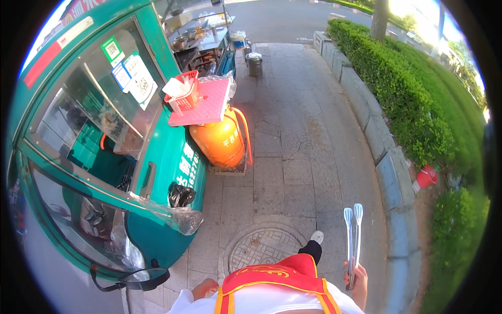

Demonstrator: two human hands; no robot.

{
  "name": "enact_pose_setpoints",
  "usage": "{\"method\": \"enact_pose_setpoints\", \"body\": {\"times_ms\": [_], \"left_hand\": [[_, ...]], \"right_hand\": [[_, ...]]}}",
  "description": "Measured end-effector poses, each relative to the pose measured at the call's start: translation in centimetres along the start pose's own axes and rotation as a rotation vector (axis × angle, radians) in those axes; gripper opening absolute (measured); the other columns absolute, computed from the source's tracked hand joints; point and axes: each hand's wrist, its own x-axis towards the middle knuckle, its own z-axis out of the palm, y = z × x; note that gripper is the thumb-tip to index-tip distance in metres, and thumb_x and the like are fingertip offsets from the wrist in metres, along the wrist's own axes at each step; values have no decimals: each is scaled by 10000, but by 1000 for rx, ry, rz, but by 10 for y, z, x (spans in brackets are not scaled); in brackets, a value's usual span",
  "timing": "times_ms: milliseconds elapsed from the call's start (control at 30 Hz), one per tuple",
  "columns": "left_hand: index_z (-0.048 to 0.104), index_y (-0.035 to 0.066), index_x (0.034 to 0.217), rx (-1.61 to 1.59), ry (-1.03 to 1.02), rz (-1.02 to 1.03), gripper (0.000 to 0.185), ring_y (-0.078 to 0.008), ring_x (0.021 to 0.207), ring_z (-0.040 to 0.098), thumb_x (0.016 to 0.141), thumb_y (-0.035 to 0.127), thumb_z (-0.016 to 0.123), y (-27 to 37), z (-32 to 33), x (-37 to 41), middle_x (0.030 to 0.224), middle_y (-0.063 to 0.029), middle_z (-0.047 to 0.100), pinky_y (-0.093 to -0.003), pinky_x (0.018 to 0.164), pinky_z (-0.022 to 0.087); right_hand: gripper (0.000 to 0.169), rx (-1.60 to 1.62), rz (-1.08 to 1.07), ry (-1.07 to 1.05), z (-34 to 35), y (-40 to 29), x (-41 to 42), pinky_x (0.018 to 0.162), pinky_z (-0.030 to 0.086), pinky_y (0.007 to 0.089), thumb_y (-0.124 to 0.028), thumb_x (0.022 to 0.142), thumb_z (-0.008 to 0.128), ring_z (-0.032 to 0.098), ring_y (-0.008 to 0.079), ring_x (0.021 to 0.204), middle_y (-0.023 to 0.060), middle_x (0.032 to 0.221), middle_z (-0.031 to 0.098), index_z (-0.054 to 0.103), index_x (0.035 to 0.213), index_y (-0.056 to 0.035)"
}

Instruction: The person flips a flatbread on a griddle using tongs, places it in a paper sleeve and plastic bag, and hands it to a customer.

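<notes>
A pair of metal tongs points away from me, held near its handle end in my right hand. Its two slotted heads are slightly apart, with nothing between them. Low at my left side is my left hand, partly cut off by my body; nothing shows in it, but its fingers are not clear. I wear a red apron with yellow trim over a white top. One shoe shows ahead on the paving, just right of a round manhole cover.
Left stands a green vehicle with a side mirror. Beside it an orange gas cylinder carries a pink board and red basket. Ahead are a cooking stall and metal pot; a stone kerb runs right.
</notes>
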Motion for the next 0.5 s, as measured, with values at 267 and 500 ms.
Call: {"method": "enact_pose_setpoints", "body": {"times_ms": [267,500], "left_hand": [[688,72,999,-683,450,50,262,-166,708,654,776,196,632,382,-164,50,830,-83,696,-321,626,512],[687,99,1035,-829,675,191,278,-142,709,626,768,173,657,586,-350,48,804,-42,679,-306,643,490]], "right_hand": [[486,-392,98,-434,-29,-258,361,410,406,252,-307,821,623,510,142,443,88,595,563,560,1106,82],[484,-405,82,-937,185,-395,664,419,389,222,-322,865,638,498,114,449,84,598,563,549,1122,78]]}}
